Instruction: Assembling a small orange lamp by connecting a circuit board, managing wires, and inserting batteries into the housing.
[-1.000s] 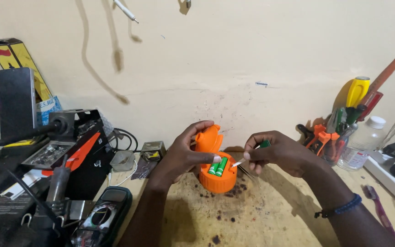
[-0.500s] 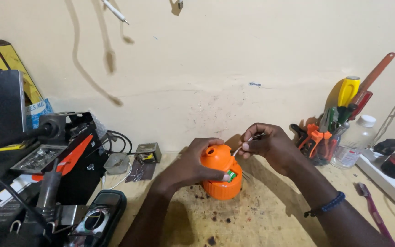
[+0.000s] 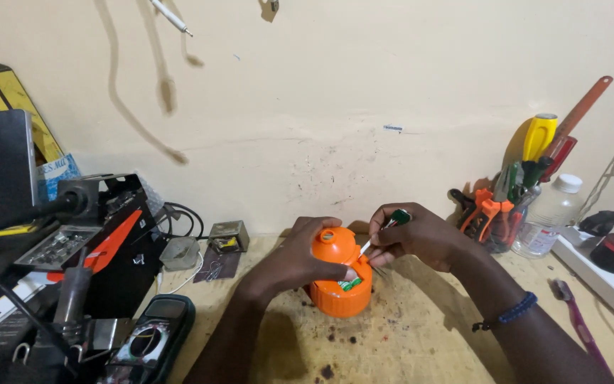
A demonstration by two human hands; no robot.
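Observation:
An orange round plastic casing [image 3: 340, 295] stands on the wooden bench, its hinged lid [image 3: 332, 245] tipped open so a green part inside shows. My left hand [image 3: 296, 257] wraps around the casing from the left and holds it steady, thumb at the rim. My right hand [image 3: 413, 235] grips a small green-handled screwdriver [image 3: 385, 227], whose pale tip points down into the casing's opening.
A holder of pliers, screwdrivers and other tools [image 3: 516, 206] and a clear bottle [image 3: 548, 217] stand at the right, beside a white power strip [image 3: 605, 274]. A black and orange soldering station [image 3: 87, 242], cables and a multimeter [image 3: 147, 338] crowd the left. The wall is close behind.
My left hand has turned the orange casing and the view has shifted. The screwdriver tip has come down from beside the casing into its opening.

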